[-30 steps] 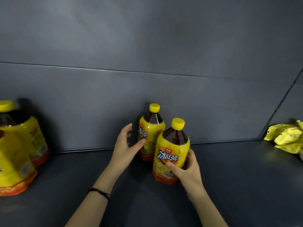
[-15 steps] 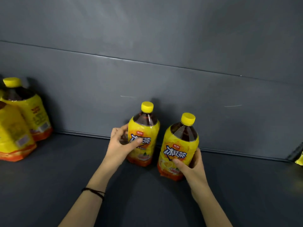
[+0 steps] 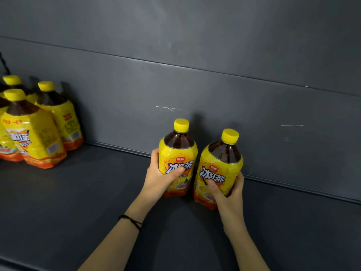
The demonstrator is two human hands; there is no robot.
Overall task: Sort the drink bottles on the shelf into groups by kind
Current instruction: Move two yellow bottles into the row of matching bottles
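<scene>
Bottles of iced tea, two in hand, both upright near the middle of the dark grey shelf (image 3: 78, 202).

Nearest: right bottle (image 3: 218, 173), yellow cap, dark liquid at the shoulder, yellow-orange label with blue-and-white characters. Right hand (image 3: 228, 194) is wrapped round its lower half; thumb lies across the front of the label, fingers curl round the far right side. Base sits at shelf level; contact with the shelf not resolvable behind the hand.

Just beside it, slightly farther back: left bottle (image 3: 178, 159), same cap and label. Left hand (image 3: 160, 178) clasps it from the left, thumb pressed over the label front, fingers behind the bottle and mostly hidden. A thin black wristband (image 3: 130, 222) circles the left wrist. The two bottles stand side by side, bodies close or just touching; cannot tell which. Both forearms enter from the bottom edge and converge on the pair.

Farther and well apart, at the left end of the shelf: a cluster of larger bottles (image 3: 33, 130) with the same yellow caps and yellow labels, at least three caps visible, packed against each other and partly cut by the frame edge.

Farthest: grey back panel (image 3: 214, 55) with a horizontal seam and a few pale scratches above the held bottles.
</scene>
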